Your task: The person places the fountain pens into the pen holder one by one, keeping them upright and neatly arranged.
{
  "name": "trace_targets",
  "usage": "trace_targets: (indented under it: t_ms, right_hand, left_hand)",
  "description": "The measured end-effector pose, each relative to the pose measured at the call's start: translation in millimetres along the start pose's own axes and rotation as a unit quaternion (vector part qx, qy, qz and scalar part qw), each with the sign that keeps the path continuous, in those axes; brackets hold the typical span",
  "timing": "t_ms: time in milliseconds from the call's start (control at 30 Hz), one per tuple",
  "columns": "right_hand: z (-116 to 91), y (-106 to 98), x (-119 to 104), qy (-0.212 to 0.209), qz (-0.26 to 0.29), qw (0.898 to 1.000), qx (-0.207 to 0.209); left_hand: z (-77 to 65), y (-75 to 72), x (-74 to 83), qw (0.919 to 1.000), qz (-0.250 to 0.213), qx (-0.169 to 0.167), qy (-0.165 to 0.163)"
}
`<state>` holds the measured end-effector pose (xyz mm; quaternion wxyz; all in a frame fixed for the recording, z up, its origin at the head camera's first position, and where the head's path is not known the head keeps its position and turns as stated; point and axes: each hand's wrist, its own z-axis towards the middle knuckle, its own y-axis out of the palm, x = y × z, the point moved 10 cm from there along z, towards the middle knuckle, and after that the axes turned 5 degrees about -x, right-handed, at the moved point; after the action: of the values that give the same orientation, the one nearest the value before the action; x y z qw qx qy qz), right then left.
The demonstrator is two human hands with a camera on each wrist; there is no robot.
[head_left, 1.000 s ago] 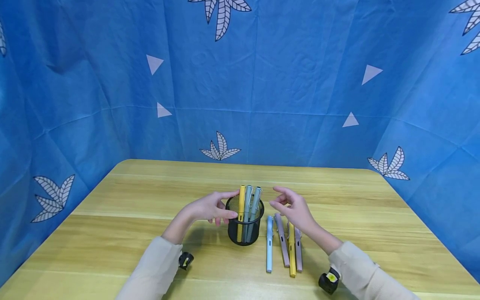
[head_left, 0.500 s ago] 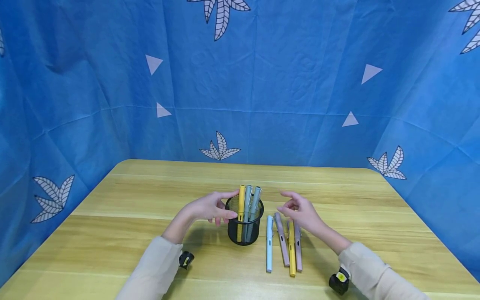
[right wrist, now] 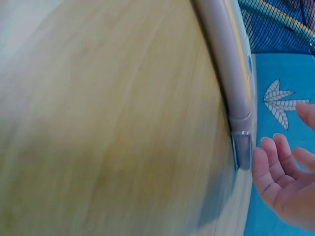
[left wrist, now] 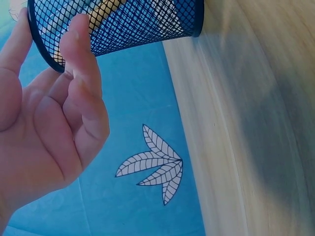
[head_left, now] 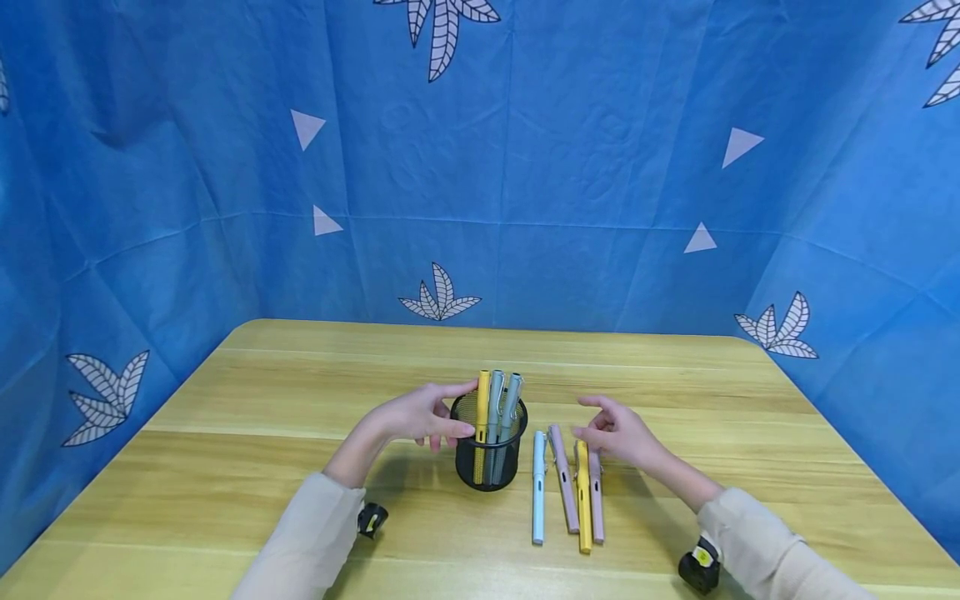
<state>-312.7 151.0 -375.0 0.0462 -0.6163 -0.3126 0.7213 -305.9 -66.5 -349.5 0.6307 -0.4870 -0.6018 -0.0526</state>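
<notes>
My left hand [head_left: 416, 414] holds the black mesh pen cup [head_left: 464, 463] from its left side, thumb and fingers at the rim. In the left wrist view, fingers [left wrist: 81, 54] touch the mesh. Inside stand a yellow pen [head_left: 483, 404] and two grey-green pens [head_left: 495, 408]. To the right lie a light blue pen [head_left: 538, 492], a lilac pen [head_left: 564, 483], a yellow pen [head_left: 584, 508] and another lilac pen [head_left: 597, 504]. Over the far ends of the rightmost pens is my right hand [head_left: 621, 435], fingers loosely bent, holding nothing; it partly hides the right lilac pen.
The wooden table [head_left: 300, 383] extends around the cup and pens. A blue cloth [head_left: 570, 167] with leaf prints hangs behind and along both sides. Each forearm wears a small black camera [head_left: 699, 567] below the sleeve cuff.
My right hand has moved right and nearer to me, from beside the cup to above the rightmost pens. The left hand, cup and pens stay as they were.
</notes>
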Motion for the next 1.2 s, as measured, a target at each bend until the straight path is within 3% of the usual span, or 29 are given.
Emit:
trace_targets:
  t_ms: [367,667,1200]
  right_hand:
    - [-5.5,-3.1,24.5,0.048,-0.023,0.998,-0.026]
    - [-9.6,-3.6,36.7,0.084,-0.072,0.993,-0.041]
    - [-12.4,1.1,44.1,0.102,-0.028,0.991,-0.085]
  left_hand:
    - [0.1,1.9,-1.9,1.0000,-0.003,-0.004,0.002]
    - [1.0,3.2,-3.9,0.9998,-0.015,-0.008,-0.004]
    - [0.7,4.4,-6.3,0.9995,-0.026,-0.018,-0.007]
